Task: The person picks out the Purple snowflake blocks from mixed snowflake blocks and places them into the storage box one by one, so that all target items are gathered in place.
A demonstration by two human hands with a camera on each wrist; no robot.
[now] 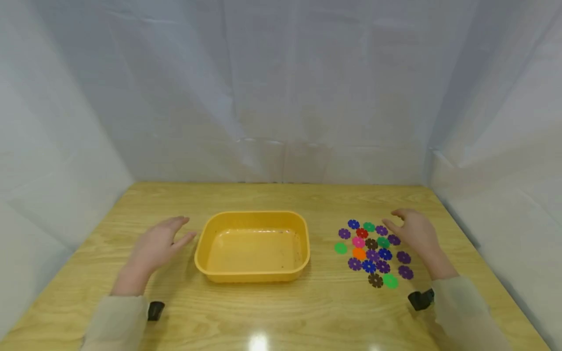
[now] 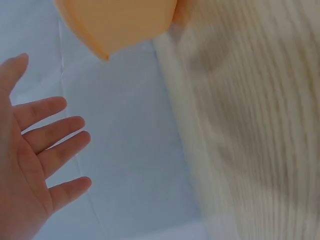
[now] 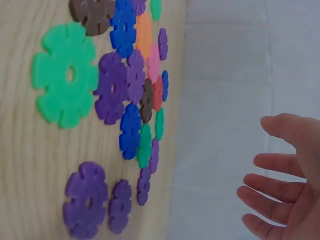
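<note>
Looking for writing turns up none that can be read: the yellow tub and the flower-shaped plastic discs carry no label or print in any view.

One tub stands on the wooden table, near the middle, open side up. To its right lies one cluster of discs, flat on the table, many touching or overlapping. From the head view they count about twenty: roughly eight purple, three blue, four green, two brown, one red, one pink and one orange. The exact count is uncertain where they overlap.

The left hand hovers just beside the tub's left wall, palm turned toward the tub, its fingers straight and spread, released and holding nothing. The left wrist view shows the palm open with a corner of the tub above it.

The right hand hovers at the right edge of the disc cluster, near the uppermost purple discs, palm facing left. Its fingers are loosely extended and apart, released and gripping nothing; in the right wrist view they stand clear of the discs. Both forearms wear pale sleeves, each with a dark wrist mount.
</note>
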